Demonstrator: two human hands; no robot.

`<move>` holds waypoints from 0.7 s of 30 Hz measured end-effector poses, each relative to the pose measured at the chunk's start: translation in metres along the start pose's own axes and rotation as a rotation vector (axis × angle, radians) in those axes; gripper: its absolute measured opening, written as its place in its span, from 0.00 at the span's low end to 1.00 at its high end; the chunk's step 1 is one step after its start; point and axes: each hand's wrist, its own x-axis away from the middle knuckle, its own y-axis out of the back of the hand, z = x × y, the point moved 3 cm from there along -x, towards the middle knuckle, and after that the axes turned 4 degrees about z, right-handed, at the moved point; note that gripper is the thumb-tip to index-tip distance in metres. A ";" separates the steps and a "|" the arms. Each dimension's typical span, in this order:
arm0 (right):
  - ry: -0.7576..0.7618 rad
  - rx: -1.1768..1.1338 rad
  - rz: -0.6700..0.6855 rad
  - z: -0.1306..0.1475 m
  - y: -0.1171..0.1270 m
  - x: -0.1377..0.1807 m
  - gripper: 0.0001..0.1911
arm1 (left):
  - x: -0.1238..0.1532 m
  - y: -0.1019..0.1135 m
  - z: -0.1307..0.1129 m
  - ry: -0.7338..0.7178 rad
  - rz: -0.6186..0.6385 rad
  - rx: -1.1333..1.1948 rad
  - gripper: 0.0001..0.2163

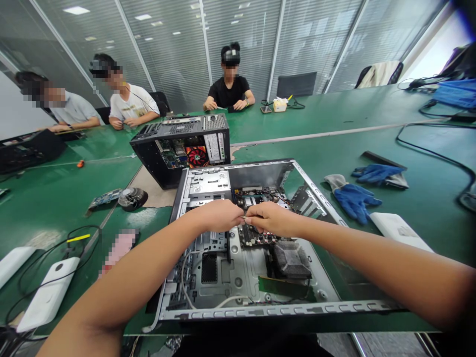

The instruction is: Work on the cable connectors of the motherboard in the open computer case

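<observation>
An opened computer case point(256, 310) lies flat on the table before me, its inside facing up. Over the motherboard point(256, 240), my left hand point(225, 216) and my right hand point(273, 219) meet with fingertips pinched together. Something small and pale shows between them, too small to name; the fingers cover most of it. Below the hands, a finned CPU cooler point(292, 259) sits loose-looking on the case floor. A green memory stick point(284, 287) lies beside it, near the front rim. A white cable point(183, 280) curves along the left inside.
Behind the case stands a second computer tower point(178, 130) with a red fan. Blue gloves point(355, 201) and a white box-shaped device point(401, 230) lie right. A loose cooling fan point(133, 198) and cabled white device point(52, 292) are left. Several people sit across the table.
</observation>
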 end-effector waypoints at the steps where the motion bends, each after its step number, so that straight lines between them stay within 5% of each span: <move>1: -0.007 -0.017 -0.003 -0.001 0.000 0.000 0.11 | 0.000 0.000 0.000 0.003 -0.003 -0.001 0.18; 16: -0.020 -0.069 0.005 -0.002 0.000 -0.002 0.12 | -0.001 -0.002 0.002 0.001 -0.005 -0.001 0.18; 21: -0.006 0.080 -0.093 -0.003 0.004 -0.002 0.12 | -0.001 -0.001 0.002 -0.016 -0.007 0.016 0.18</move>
